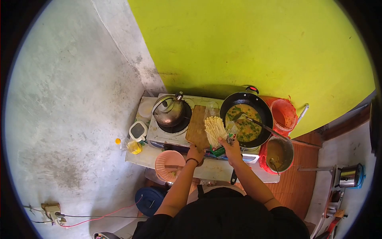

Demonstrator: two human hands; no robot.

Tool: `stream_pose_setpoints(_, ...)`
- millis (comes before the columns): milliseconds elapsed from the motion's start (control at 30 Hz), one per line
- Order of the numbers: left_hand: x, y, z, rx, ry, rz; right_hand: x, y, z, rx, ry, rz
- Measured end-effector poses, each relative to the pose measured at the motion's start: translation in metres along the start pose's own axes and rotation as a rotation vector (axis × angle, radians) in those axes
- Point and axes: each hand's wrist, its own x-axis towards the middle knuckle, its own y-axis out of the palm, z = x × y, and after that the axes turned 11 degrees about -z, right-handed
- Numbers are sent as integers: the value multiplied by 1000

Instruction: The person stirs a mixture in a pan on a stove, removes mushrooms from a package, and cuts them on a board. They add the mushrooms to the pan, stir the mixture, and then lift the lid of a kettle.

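My left hand (pixel 195 153) is closed on the near end of a wooden cutting board (pixel 197 126), which lies over the middle of the stove. My right hand (pixel 232 150) grips a bunch of enoki mushrooms (pixel 215 130) in an opened plastic package, above the board's right side. Just right of it, a black wok (pixel 267 112) holds yellowish soup with green leaves (pixel 247 133). A spatula (pixel 260 124) rests in the wok, its handle reaching over the right rim.
A metal kettle (pixel 169 113) stands on the left burner. A pink basket (pixel 160 161) with a knife (pixel 175 166) across it is at the counter's front. Right of the wok are a red bucket (pixel 283 115) and a pot (pixel 286 153) with a ladle.
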Motion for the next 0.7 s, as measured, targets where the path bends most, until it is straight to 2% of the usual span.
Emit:
stream_pose_setpoints(233, 23, 14, 15, 95, -117, 236, 6, -2, -5, 13, -5, 25)
stream_pose_setpoints(433, 21, 12, 11, 157, -126, 299, 13, -8, -4, 4, 55, 71)
stream_pose_setpoints(567, 24, 22, 22, 170, -129, 284, 18, -13, -5, -25, 68, 60)
stream_pose_setpoints(700, 17, 16, 7, 220, -110, 237, 26, -14, -2, -27, 53, 99)
